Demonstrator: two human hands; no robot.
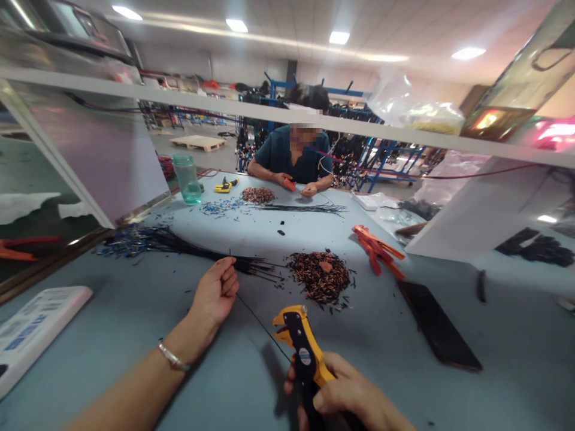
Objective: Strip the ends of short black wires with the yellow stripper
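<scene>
Left hand (pixel 215 293) resting on the counter (pixel 135 311), fingers curled together, pinching one thin black wire (pixel 256 320) at the near end of the wire bundle (pixel 179 242). Wire running taut from that pinch down to the right, toward the head of the wire stripper (pixel 299 344). Right hand (pixel 345 398) wrapped tight around the stripper's yellow and black handles, bottom centre of view, tool head pointing up and left. Cannot tell whether the wire end sits inside the stripper head or just beside it.

Bundle of black wires lying flat on the counter, blue-tipped ends fanned out to the left, near ends under the left fingertips. Pile of stripped insulation scraps (pixel 320 275), brown and black, just right of the bundle ends and just beyond the stripper. Orange-handled tool (pixel 377 248) right of the pile, apart from it. Dark phone (pixel 438 326) face up, right of the stripper, well apart from both hands. White labelled device (pixel 31 329) at the left counter edge. Silver bracelet (pixel 173 358) on the left wrist.

Far side of the counter: another person (pixel 296 155) in a dark teal top, both hands on the counter, a red tool in one. In front of that person a second scrap pile (pixel 258 195), a spread of black wires (pixel 300 208), a scatter of blue pieces (pixel 220 206), a yellow stripper (pixel 224 185) and a green translucent bottle (pixel 186 178).
</scene>
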